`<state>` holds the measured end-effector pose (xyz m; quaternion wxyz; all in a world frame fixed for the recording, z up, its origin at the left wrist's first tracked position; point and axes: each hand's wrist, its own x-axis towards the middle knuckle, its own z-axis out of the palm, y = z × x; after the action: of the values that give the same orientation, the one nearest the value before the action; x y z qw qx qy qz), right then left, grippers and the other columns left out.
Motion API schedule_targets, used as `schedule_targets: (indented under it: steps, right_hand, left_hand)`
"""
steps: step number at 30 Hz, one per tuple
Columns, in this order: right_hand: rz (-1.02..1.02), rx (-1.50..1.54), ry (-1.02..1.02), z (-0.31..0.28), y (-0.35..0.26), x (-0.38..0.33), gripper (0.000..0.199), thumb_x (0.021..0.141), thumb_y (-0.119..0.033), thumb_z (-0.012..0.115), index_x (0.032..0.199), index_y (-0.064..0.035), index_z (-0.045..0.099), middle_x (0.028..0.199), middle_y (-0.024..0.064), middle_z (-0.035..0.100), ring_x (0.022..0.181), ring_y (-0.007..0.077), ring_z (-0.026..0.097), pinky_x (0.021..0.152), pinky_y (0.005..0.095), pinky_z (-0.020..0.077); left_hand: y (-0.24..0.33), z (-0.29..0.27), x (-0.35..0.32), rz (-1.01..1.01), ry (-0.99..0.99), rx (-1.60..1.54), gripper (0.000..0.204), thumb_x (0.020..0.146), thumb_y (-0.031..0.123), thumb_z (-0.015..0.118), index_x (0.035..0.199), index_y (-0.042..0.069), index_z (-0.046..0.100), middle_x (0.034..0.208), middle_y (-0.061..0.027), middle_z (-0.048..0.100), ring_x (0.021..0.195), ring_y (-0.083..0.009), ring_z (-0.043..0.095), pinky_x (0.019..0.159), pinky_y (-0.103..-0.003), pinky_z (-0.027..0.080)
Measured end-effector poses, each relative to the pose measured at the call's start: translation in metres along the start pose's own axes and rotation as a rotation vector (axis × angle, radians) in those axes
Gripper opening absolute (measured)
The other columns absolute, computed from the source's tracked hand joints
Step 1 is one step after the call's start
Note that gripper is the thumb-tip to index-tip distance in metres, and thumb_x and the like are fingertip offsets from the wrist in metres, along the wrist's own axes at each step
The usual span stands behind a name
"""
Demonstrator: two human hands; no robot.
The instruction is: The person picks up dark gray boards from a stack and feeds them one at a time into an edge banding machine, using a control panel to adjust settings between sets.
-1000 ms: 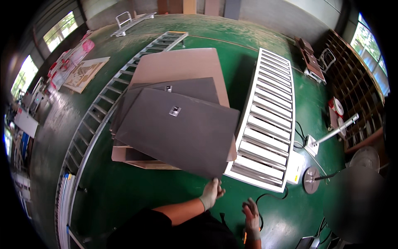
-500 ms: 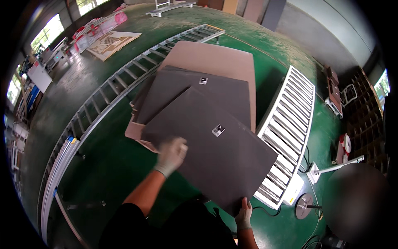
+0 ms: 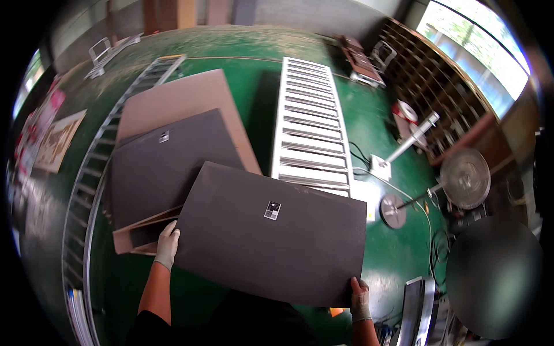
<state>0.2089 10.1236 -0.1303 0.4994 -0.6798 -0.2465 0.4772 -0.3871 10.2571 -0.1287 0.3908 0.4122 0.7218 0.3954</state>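
Observation:
A dark grey rectangular panel point(image 3: 311, 242) with a small printed label is held up in front of me, lying roughly flat. My left hand point(image 3: 167, 245), in a pale glove, grips its left edge. At the lower right corner my gloved right hand point(image 3: 360, 298) grips it, thumb on top. The fingers under the panel are hidden on both sides. Behind it to the left, more dark panels point(image 3: 173, 167) lie stacked slightly askew on larger pinkish-brown boards point(image 3: 179, 98). The held panel overlaps the near end of a white roller conveyor point(image 3: 311, 121).
A long metal roller track point(image 3: 92, 184) curves along the left. On the right stand a floor fan point(image 3: 465, 177), a white post on a base point(image 3: 410, 138), loose cables and a wooden pigeonhole rack point(image 3: 438, 86). A dark blurred round shape point(image 3: 493, 277) fills the lower right.
My view has turned right. The panel has come away from the stack toward the right, and my left hand, blurred and off its edge before, now grips the left edge.

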Motion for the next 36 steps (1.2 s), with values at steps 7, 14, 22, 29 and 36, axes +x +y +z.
schedule_targets:
  steps: [7,14,22,29,36]
  right_hand:
    - [-0.157,-0.306,0.474,-0.069,0.007,-0.117,0.037,0.095,-0.030,0.059,0.113,0.0027,0.062,0.106,0.0096,0.066,0.100,0.0168,0.059,0.090,0.0309,0.0443]
    - [-0.385,0.108,0.756,-0.103,0.042,-0.234,0.061,0.093,-0.013,0.059,0.146,0.0035,0.035,0.141,0.0150,0.049,0.130,0.0218,0.046,0.109,0.0334,0.0317]
    - [-0.316,0.523,1.080,-0.119,0.136,-0.341,0.051,0.085,-0.007,0.065,0.134,0.0009,0.053,0.124,0.0082,0.063,0.107,0.0146,0.060,0.098,0.0299,0.0442]
    - [-0.305,0.624,1.212,-0.142,0.171,-0.385,0.051,0.086,-0.009,0.066,0.133,0.0049,0.052,0.126,0.0143,0.060,0.114,0.0216,0.057,0.102,0.0339,0.0426]
    - [-0.212,0.551,1.294,-0.166,0.183,-0.428,0.053,0.087,-0.009,0.064,0.135,0.0067,0.048,0.128,0.0160,0.059,0.117,0.0232,0.057,0.104,0.0333,0.0416]
  left_hand:
    - [0.053,0.119,0.027,0.111,-0.335,-0.287,0.035,0.099,0.024,0.048,0.120,-0.002,0.059,0.116,-0.0088,0.061,0.106,-0.0177,0.058,0.095,-0.032,0.046]
    - [0.090,0.244,0.001,0.165,-0.651,-0.357,0.029,0.098,0.022,0.054,0.113,-0.001,0.062,0.110,-0.0052,0.062,0.099,-0.0149,0.057,0.092,-0.031,0.046]
    - [0.114,0.338,-0.063,0.306,-0.828,-0.098,0.025,0.094,0.017,0.057,0.105,-0.004,0.067,0.103,-0.0064,0.066,0.093,-0.0158,0.061,0.088,-0.029,0.049]
    - [0.147,0.417,-0.151,0.367,-0.987,0.075,0.022,0.090,0.013,0.052,0.088,-0.004,0.066,0.087,-0.0037,0.062,0.082,-0.0132,0.055,0.077,-0.029,0.045]
    - [0.126,0.469,-0.183,0.391,-1.134,0.174,0.030,0.092,0.015,0.052,0.106,-0.007,0.064,0.103,-0.0095,0.065,0.097,-0.0184,0.058,0.090,-0.032,0.044]
